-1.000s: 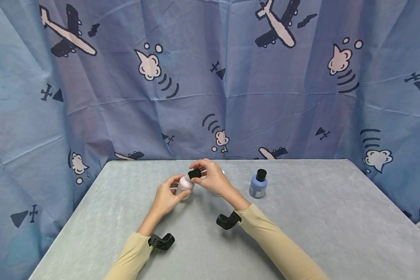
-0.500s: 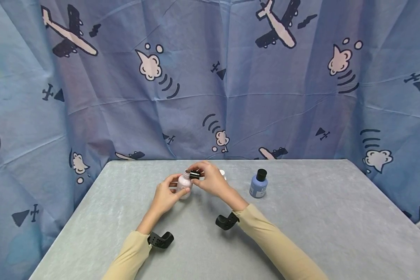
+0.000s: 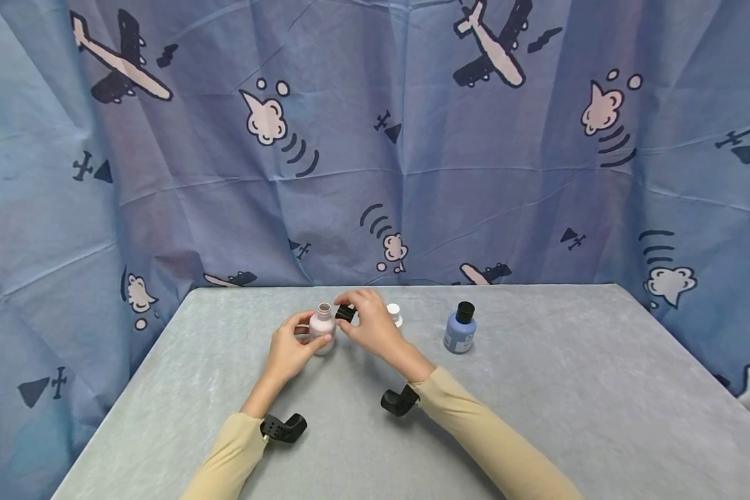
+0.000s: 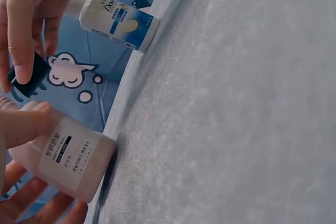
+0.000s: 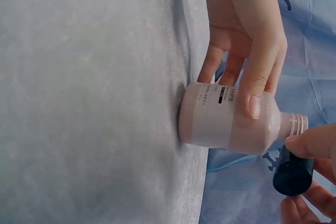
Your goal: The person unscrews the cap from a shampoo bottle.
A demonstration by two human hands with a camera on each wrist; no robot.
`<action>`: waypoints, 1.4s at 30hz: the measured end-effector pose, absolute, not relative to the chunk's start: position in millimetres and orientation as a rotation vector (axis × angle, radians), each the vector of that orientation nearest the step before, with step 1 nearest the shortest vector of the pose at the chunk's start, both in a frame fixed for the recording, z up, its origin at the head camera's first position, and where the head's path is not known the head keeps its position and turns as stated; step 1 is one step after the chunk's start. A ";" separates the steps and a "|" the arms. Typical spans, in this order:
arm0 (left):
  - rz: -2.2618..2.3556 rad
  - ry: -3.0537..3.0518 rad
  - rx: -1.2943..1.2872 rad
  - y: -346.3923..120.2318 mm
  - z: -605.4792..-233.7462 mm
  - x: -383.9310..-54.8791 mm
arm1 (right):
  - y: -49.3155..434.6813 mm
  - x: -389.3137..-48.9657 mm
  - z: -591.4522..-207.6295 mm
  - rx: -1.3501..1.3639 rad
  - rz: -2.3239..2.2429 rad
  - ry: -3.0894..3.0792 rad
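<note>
My left hand (image 3: 289, 349) grips a small pale pink bottle (image 3: 321, 330) round its body, thumb in front and fingers behind. The bottle stands upright on the table, and its threaded neck is bare and uncovered. Just right of the neck, my right hand (image 3: 370, 323) pinches a black cap (image 3: 346, 313) between thumb and fingers, apart from the bottle in the head view. In the left wrist view the printed label (image 4: 72, 153) of the pink bottle faces the camera. The right wrist view has the black cap (image 5: 293, 171) close beside the threaded neck (image 5: 298, 124).
Behind my right hand stands a white bottle (image 3: 394, 314), partly hidden; its Dove label (image 4: 122, 20) shows in the left wrist view. A blue bottle (image 3: 460, 333) with a black cap stands further right. A blue patterned curtain (image 3: 375, 139) hangs behind the grey table (image 3: 569, 389).
The black cap has come off the bottle's neck and moved down to its right, pinched in my right hand. Both hands and the bottle have shifted slightly left, uncovering more of the white bottle.
</note>
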State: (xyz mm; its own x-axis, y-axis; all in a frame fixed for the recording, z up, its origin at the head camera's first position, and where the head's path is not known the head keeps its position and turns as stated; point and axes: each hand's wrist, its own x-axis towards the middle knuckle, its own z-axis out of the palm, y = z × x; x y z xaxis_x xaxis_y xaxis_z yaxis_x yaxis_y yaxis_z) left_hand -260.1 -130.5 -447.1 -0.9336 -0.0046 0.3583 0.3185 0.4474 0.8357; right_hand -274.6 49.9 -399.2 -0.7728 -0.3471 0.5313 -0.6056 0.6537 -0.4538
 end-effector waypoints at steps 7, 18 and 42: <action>-1.517 -2.396 -0.246 -132.0 -446.4 -260.5 | 48.5 -273.4 -400.6 0.745 0.887 -2.487; -1.545 -2.389 -0.222 -134.3 -448.8 -259.8 | 47.7 -271.9 -405.1 0.696 0.884 -2.569; -1.608 -2.377 -0.202 -133.9 -449.8 -256.1 | 44.1 -273.1 -423.2 0.698 0.820 -2.737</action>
